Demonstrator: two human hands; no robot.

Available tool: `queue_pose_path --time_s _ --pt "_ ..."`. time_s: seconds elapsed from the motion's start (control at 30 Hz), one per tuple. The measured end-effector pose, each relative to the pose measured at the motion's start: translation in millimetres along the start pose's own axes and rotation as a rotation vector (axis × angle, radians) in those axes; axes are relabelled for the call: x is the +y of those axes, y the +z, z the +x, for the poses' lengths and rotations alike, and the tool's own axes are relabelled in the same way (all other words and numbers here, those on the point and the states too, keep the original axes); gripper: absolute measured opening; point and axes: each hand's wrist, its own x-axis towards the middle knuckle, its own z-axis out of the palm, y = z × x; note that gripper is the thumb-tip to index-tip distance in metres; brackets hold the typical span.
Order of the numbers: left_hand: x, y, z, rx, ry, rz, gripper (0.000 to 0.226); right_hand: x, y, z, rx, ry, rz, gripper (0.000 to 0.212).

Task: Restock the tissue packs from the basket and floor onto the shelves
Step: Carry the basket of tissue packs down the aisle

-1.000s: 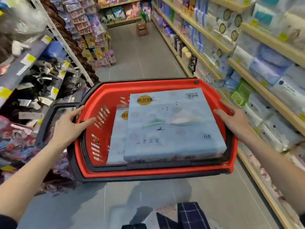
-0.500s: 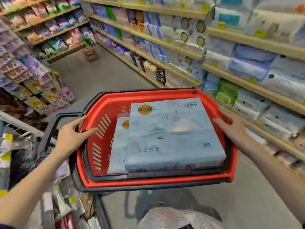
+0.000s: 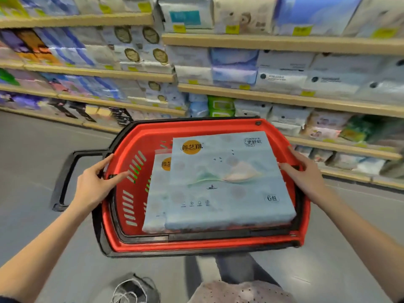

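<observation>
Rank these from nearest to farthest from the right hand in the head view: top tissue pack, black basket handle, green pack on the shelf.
1. top tissue pack, touching the right hand, in the red basket.
2. green pack, on the shelf beyond the basket.
3. black basket handle, sticking out past the basket's opposite side.

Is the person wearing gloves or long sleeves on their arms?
No gloves: the left hand and right hand are bare, with no rings or watch showing. The forearms are bare too. A bit of dark sleeve shows near the left elbow.
</observation>
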Motion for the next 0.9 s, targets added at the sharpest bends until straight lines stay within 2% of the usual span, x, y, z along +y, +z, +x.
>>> queue_pose_path --time_s 0.2,0.47,0.9 --pt "24 49 86 -0.144 0.079 0.003 0.071 7 -16 35 0.055 0.125 0.072 0.066" --pt "55 84 161 -0.250 0.107 -0.010 0.075 0 -27 66 0.142 0.183 0.022 0.063" --pt "64 116 259 -0.407 0.118 -0.134 0.074 -8 11 112 0.220 0.292 -0.018 0.066"
